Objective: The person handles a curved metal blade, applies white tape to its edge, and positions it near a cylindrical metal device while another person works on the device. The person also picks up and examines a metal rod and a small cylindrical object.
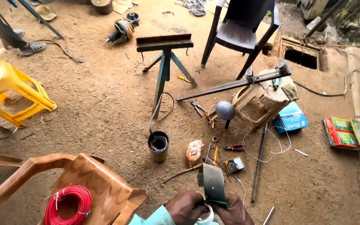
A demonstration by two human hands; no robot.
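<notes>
Low in view, the left hand gripped a white tape roll while the right hand pinched the curved grey strip upright, steadying it above the dirt floor.

Both hands cut by bottom edge, white roll half hidden, sandalled foot cropped.

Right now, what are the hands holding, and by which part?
Both hands, left and right, hold a curved grey sheet strip by its lower end; the upper end stands free. A white roll sits between them; its grip cannot be told.
</notes>
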